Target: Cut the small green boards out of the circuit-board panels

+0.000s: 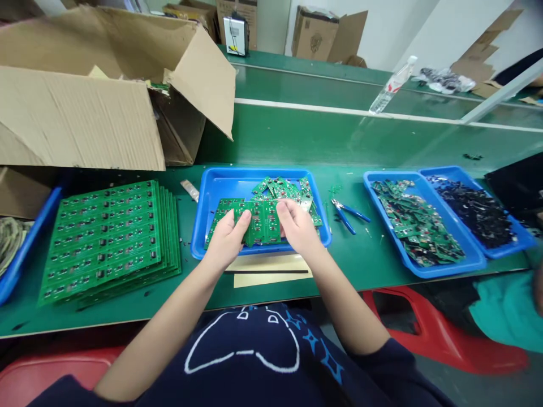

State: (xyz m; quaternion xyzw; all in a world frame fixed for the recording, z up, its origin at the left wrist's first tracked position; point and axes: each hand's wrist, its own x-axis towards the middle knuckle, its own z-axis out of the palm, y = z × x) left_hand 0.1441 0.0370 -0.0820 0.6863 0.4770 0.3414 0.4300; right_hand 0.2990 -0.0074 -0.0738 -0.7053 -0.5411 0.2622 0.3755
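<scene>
Fingers (243,221) of the left hand (224,238) and right hand (299,227) grip a green circuit panel (263,223) near its 2 ends, above the blue tray (233,185); those behind the panel are largely hidden. Uneven pressure could flex the panel and crack a joint or lift a small component. If either grip loosens, the panel could drop onto the loose boards (280,186) in the tray, and parts may scrape together. Board edges could nick bare skin should the fingers slip. At left on the desk (348,263), the stacked panels (106,237) lie with layers out of line, so a nudge from the left forearm (169,316) could slide them; at right, a sweep of the right hand could knock the blue-handled pliers (339,207) near the tray.
</scene>
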